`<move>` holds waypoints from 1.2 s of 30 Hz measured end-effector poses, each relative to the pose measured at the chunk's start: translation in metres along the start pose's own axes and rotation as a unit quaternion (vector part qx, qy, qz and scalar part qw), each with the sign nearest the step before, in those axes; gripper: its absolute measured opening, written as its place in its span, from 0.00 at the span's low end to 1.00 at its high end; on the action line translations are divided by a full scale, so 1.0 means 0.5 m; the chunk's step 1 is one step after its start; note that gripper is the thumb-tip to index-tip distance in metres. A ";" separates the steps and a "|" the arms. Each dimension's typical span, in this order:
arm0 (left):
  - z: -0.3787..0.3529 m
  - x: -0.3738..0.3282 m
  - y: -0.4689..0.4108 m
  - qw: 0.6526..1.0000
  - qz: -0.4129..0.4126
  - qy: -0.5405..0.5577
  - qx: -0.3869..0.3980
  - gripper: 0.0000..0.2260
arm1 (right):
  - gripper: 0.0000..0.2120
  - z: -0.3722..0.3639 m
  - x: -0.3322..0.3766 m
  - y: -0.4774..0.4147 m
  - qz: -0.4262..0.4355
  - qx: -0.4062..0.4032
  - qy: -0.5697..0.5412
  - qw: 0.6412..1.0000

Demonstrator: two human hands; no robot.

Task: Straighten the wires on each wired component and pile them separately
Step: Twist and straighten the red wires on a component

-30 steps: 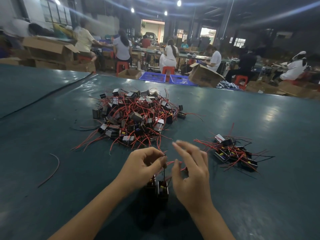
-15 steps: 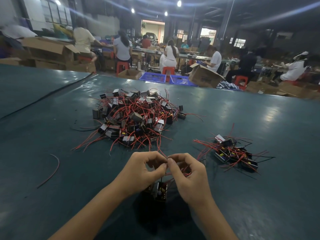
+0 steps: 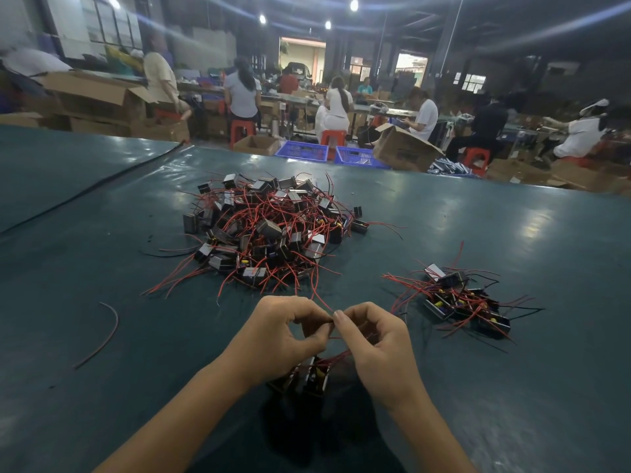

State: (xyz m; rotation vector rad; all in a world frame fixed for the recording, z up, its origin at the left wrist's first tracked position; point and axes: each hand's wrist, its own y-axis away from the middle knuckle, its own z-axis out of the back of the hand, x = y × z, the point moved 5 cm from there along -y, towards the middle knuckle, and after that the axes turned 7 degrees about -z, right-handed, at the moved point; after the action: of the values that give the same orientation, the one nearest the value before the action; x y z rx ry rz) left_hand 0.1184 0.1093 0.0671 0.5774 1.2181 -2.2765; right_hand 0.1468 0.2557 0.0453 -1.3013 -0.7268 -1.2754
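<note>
Both hands meet fingertip to fingertip: left hand [image 3: 276, 339] and right hand [image 3: 379, 346] each clamp a pinch grip on a red wire [image 3: 337, 355], thumb against forefinger. Just below the grip sits the black wired component [image 3: 312, 377], seemingly resting on the worktop [image 3: 512, 233], half hidden between the wrists. Beyond the grip lies the big tangled pile [image 3: 273, 230]; off to its right, the smaller pile [image 3: 461, 302]
</note>
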 end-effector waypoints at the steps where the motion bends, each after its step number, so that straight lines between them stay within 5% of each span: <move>1: 0.001 -0.002 0.001 1.000 -0.010 -0.020 -0.001 0.04 | 0.10 0.001 0.001 0.001 -0.002 -0.006 0.006 1.000; 8: -0.003 -0.037 0.000 0.961 -0.162 -0.221 0.028 0.07 | 0.17 -0.004 -0.015 -0.005 -0.134 0.028 -0.067 0.988; 12: -0.010 -0.027 0.002 0.967 -0.155 -0.199 0.030 0.05 | 0.17 -0.007 -0.032 -0.003 -0.240 0.062 -0.171 0.954; 18: 0.005 0.019 0.001 0.998 0.043 0.043 -0.001 0.05 | 0.04 0.003 0.012 0.004 -0.019 0.049 -0.011 0.999; 28: 0.005 0.013 0.000 0.992 0.070 0.078 0.072 0.08 | 0.05 0.016 0.028 0.005 0.114 0.004 0.100 0.988; 31: 0.004 0.008 0.001 0.996 0.032 0.034 0.081 0.08 | 0.09 0.010 0.014 0.003 0.039 0.016 0.078 0.996; 36: -0.003 -0.031 -0.002 0.978 -0.125 -0.157 0.059 0.05 | 0.17 0.007 -0.026 -0.006 -0.221 0.058 -0.051 0.972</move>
State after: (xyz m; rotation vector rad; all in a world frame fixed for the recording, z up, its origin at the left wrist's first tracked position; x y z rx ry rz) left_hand 0.1302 0.1145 0.0756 0.0975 1.0538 -2.5409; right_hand 0.1418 0.2628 0.0346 -1.1524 -1.1956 -1.4981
